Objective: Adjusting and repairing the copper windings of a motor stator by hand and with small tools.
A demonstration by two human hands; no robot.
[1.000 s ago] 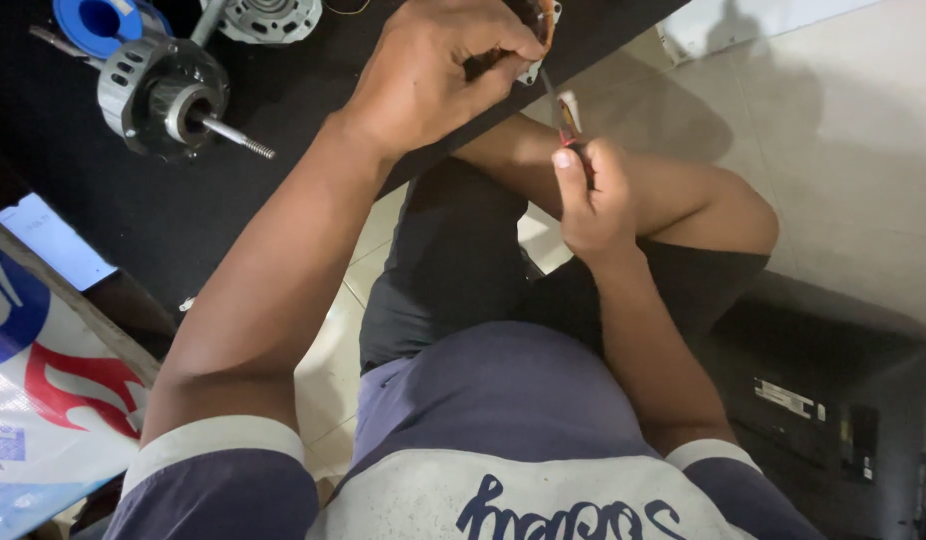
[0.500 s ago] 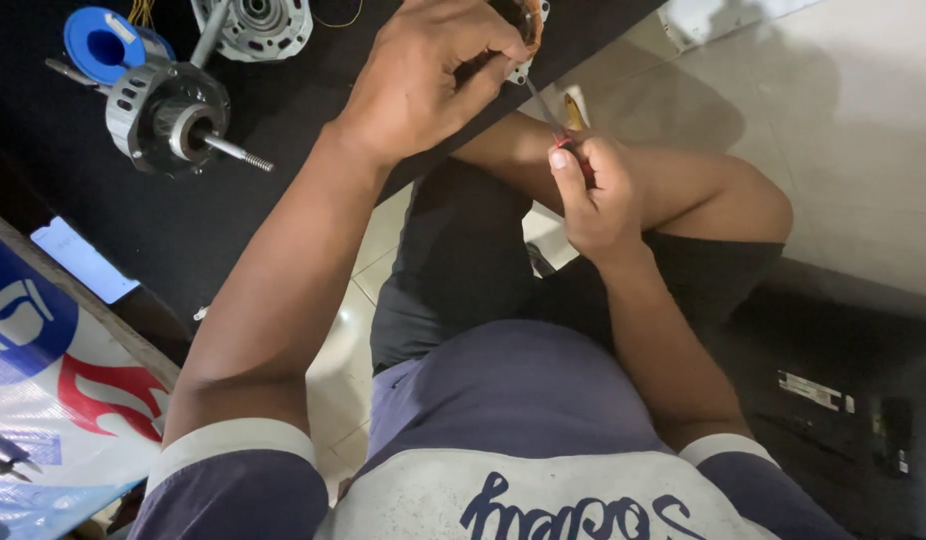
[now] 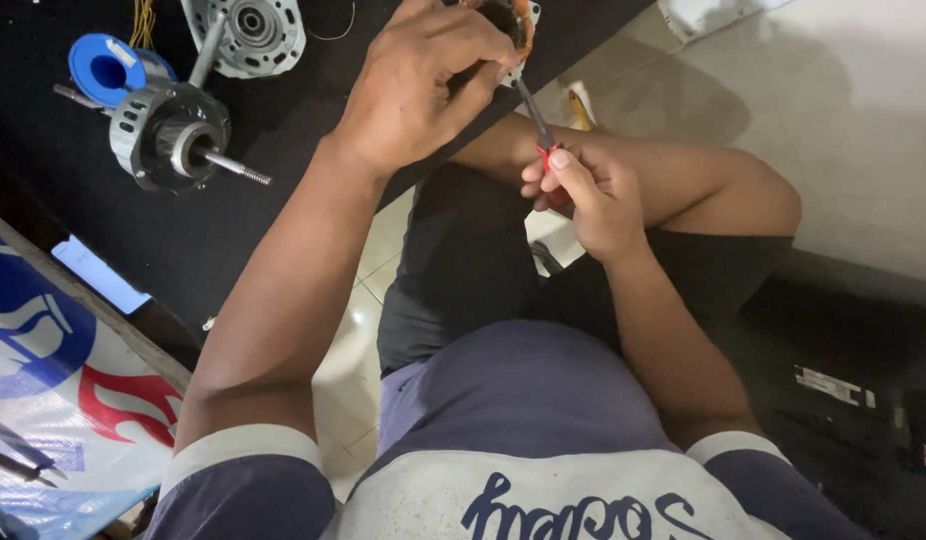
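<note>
At the top centre of the frame, the left hand [image 3: 418, 85] now sits lower in the picture than it did a second ago, and the whole scene has slid downward with it, so the change looks to be the head tilting rather than the hands travelling; the wound part [image 3: 508, 18] and the screwdriver [image 3: 538, 135] keep the same relation to each other, which suggests the work on that part is simply carrying on; that hand is curled closed around the round copper-wound part, whose far side is cut off by the upper edge; just below and to the right, the right hand [image 3: 588, 195] is clenched around the red handle of the screwdriver, its metal shaft slanting up to the part's lower rim, where the tip appears to touch; toward the upper left, on the black mat [image 3: 233, 240], lie a motor rotor with its shaft [image 3: 173, 135], a blue reel [image 3: 108, 68] and a grey end housing [image 3: 248, 30], all well apart from both hands.
</note>
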